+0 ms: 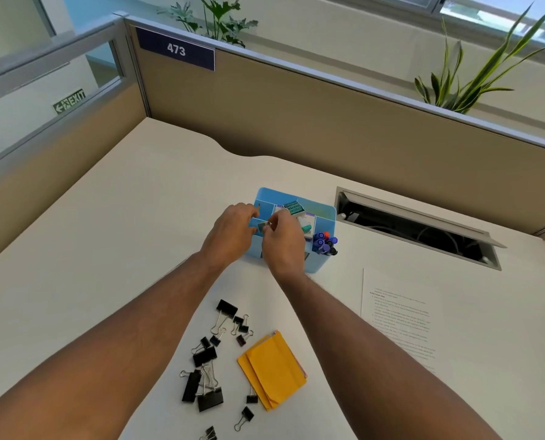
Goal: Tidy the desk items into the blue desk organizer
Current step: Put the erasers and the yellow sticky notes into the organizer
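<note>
Grip: I saw both hands, left hand (233, 231) and right hand (282, 242), pinching a small metal clip (266, 226) over the organizer.
Organizer: one blue plastic desk organizer (323, 217), mid-counter (137, 217).
Loose: about twelve black binder clips (206, 357); yellow envelopes (272, 369), count unclear.

Office cubicle in daylight

A cream desk (137, 198) is enclosed by tan partitions (296, 115) with grey trim; a sign (175, 49) reading 473 is fixed on top. A cable hatch (417, 227) is set in the desk. Plants (474, 77) and windows (499, 11) are seen behind.
</note>
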A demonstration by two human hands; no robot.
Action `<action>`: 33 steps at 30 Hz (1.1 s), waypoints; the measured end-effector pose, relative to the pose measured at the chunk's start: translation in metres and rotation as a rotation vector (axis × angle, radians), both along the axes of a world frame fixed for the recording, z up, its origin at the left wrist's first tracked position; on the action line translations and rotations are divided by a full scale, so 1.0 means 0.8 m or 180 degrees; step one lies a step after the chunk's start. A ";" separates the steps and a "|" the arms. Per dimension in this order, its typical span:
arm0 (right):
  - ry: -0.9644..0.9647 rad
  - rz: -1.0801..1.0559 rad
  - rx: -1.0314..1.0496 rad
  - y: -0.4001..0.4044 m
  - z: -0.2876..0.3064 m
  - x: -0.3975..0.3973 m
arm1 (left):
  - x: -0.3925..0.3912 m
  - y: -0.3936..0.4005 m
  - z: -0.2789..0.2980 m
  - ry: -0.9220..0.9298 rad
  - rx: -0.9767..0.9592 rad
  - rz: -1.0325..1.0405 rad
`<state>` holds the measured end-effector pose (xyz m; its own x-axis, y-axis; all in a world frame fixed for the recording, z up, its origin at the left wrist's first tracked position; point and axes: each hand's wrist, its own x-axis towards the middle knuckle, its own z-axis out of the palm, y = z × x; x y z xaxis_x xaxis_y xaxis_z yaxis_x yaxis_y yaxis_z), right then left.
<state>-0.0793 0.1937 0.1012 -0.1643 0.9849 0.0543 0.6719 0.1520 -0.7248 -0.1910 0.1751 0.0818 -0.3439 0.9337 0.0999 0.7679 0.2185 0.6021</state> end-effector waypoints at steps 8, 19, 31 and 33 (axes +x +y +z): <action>-0.0053 0.0389 0.0185 -0.012 -0.008 0.022 | 0.002 -0.013 -0.006 0.0068 0.0120 -0.0122; -0.1423 0.1491 -0.0111 -0.071 -0.051 0.097 | 0.035 -0.115 -0.029 -0.0218 0.0147 -0.0552; -0.2647 0.1426 -0.1355 -0.118 -0.068 0.132 | 0.139 -0.214 -0.064 0.0905 -0.1818 -0.0692; -0.2568 0.1331 -0.1356 -0.124 -0.070 0.132 | 0.143 -0.213 -0.065 0.0840 -0.1773 -0.0614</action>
